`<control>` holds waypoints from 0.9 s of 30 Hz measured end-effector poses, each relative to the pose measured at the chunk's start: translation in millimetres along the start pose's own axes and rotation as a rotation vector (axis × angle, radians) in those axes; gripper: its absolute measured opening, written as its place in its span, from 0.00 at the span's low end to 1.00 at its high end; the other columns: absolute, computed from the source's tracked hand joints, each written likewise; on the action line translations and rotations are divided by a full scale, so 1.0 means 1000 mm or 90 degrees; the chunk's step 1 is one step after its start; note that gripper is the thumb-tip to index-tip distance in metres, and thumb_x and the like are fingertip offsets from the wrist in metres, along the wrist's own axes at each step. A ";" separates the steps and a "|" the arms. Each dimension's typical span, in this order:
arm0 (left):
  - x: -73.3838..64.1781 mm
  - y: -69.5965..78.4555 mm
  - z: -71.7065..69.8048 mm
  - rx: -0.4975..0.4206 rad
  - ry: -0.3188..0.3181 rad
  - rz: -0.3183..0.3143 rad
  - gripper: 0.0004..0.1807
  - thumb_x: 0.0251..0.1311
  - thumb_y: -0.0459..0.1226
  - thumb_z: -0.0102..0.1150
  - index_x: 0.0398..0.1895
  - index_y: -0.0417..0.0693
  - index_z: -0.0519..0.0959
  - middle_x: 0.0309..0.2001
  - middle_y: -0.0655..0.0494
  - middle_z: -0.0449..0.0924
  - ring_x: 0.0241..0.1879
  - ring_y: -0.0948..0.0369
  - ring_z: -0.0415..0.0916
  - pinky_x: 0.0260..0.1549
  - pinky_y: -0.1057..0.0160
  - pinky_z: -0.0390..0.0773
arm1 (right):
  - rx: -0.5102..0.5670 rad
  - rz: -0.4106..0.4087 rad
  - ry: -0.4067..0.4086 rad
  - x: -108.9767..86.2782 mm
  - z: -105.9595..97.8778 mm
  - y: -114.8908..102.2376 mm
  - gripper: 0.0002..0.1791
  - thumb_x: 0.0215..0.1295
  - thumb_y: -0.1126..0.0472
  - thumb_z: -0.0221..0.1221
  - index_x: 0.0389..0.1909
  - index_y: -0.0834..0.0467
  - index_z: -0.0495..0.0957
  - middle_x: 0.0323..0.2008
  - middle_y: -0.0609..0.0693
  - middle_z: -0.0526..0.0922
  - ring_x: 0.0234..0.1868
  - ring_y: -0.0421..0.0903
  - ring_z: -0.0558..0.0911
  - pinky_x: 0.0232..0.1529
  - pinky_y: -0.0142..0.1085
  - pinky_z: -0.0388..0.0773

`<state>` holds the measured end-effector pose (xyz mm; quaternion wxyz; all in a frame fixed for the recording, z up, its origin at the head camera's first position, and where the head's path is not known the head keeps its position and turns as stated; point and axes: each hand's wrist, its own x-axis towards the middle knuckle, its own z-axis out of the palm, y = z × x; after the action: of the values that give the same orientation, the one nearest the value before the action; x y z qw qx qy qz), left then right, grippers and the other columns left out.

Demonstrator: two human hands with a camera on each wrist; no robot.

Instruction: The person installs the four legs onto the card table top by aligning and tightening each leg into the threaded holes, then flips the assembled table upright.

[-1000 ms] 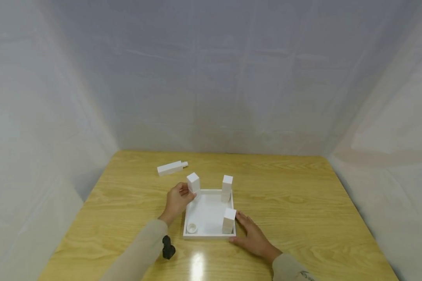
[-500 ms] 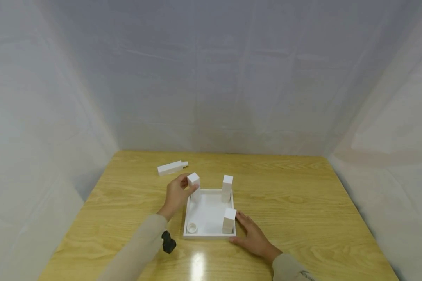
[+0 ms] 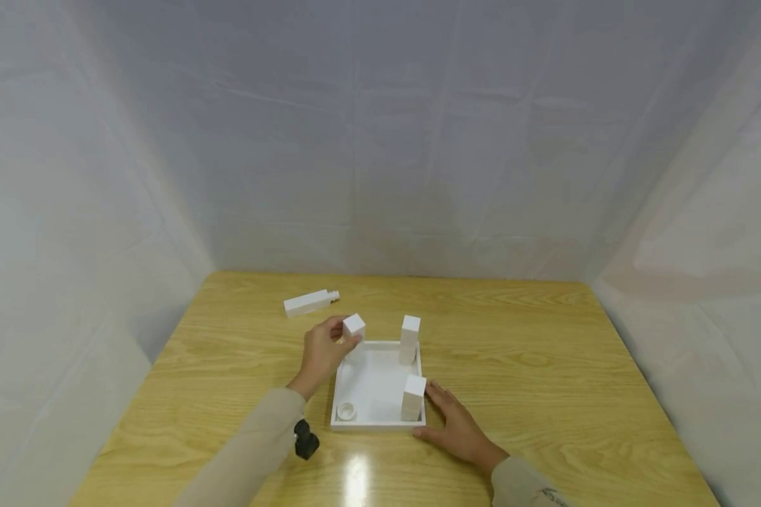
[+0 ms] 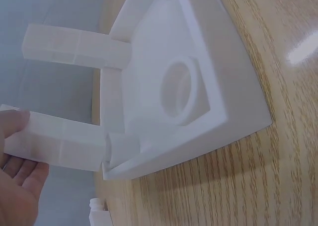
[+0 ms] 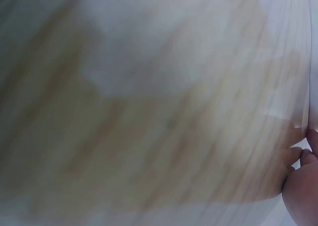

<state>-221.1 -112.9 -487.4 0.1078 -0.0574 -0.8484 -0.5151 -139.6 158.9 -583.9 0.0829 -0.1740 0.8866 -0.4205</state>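
Observation:
A shallow white tray-like frame [image 3: 375, 394] lies on the table, a leg standing at each of its two right corners. My left hand [image 3: 322, 352] pinches a square white leg [image 3: 354, 327] near its top, over the far left corner. In the left wrist view that leg [image 4: 64, 141] meets a corner socket [image 4: 124, 149], with a narrow gap showing at the joint. My right hand [image 3: 456, 429] rests against the near right corner of the frame, beside the near right leg [image 3: 413, 398]. At the near left corner is a round open socket [image 3: 346, 411].
Behind the frame, to the left, a loose white leg [image 3: 309, 303] with a threaded end lies on the wooden table [image 3: 533, 352]. The far right leg [image 3: 409, 339] stands upright. A black device [image 3: 306, 440] is at the left sleeve. Pale sheets surround the table.
My left fingers have shifted up round the leg, and its top has moved slightly right. The right hand and the frame stay where they were.

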 end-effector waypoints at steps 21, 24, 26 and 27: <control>0.035 -0.013 -0.037 -0.058 -0.351 -0.060 0.23 0.60 0.31 0.62 0.59 0.35 0.73 0.53 0.42 0.78 0.56 0.47 0.74 0.53 0.56 0.79 | 0.001 -0.009 0.000 -0.001 0.001 -0.001 0.51 0.55 0.41 0.66 0.71 0.64 0.56 0.71 0.63 0.57 0.71 0.65 0.55 0.68 0.63 0.51; 0.036 -0.013 -0.038 -0.061 -0.358 -0.063 0.23 0.61 0.31 0.61 0.59 0.36 0.73 0.53 0.42 0.78 0.56 0.47 0.74 0.53 0.55 0.78 | 0.000 -0.007 0.001 -0.001 0.001 -0.001 0.51 0.55 0.41 0.66 0.71 0.64 0.56 0.71 0.63 0.57 0.71 0.65 0.55 0.68 0.63 0.51; 0.036 -0.013 -0.038 -0.061 -0.359 -0.062 0.23 0.61 0.31 0.61 0.59 0.36 0.73 0.53 0.42 0.79 0.56 0.47 0.74 0.53 0.56 0.78 | 0.000 -0.010 0.004 -0.001 0.001 -0.002 0.51 0.55 0.41 0.66 0.71 0.64 0.56 0.71 0.63 0.57 0.71 0.66 0.55 0.67 0.64 0.51; 0.036 -0.014 -0.038 -0.062 -0.360 -0.059 0.23 0.61 0.32 0.62 0.59 0.35 0.73 0.52 0.42 0.79 0.56 0.48 0.75 0.53 0.56 0.78 | 0.000 -0.009 0.005 -0.001 0.000 -0.002 0.51 0.55 0.41 0.66 0.71 0.64 0.56 0.71 0.63 0.57 0.71 0.66 0.55 0.67 0.64 0.51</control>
<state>-254.5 -154.0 -473.5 -0.1594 -0.1648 -0.8209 -0.5231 -138.3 157.7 -582.5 0.0768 -0.1789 0.8855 -0.4218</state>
